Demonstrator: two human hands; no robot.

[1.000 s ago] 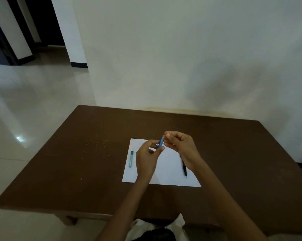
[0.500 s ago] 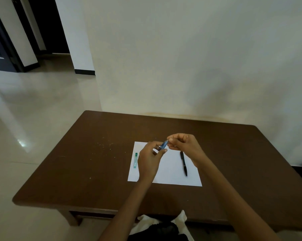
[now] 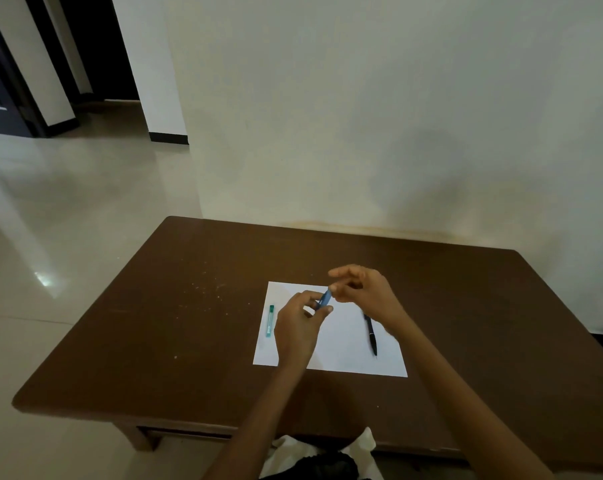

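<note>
Over a white sheet of paper (image 3: 345,348) on the brown table (image 3: 196,341), both hands hold a small blue tube (image 3: 324,298). My left hand (image 3: 298,329) pinches its lower end between thumb and fingers. My right hand (image 3: 366,292) pinches its upper end, with the forefinger stretched out above. A green-capped clear tube (image 3: 269,320) lies on the paper's left edge. A black pen (image 3: 371,334) lies on the paper's right part, its top hidden under my right wrist.
The table stands against a cream wall (image 3: 362,133). Pale specks (image 3: 203,292) dot the tabletop left of the paper. Glossy tiled floor (image 3: 68,220) lies to the left, with a dark doorway (image 3: 95,46) at the back left. White cloth (image 3: 362,445) shows below the table's near edge.
The view has tilted up a little, so hands and paper sit lower in frame. My right forefinger has lifted off the blue tube and now points out; both hands keep hold of it.
</note>
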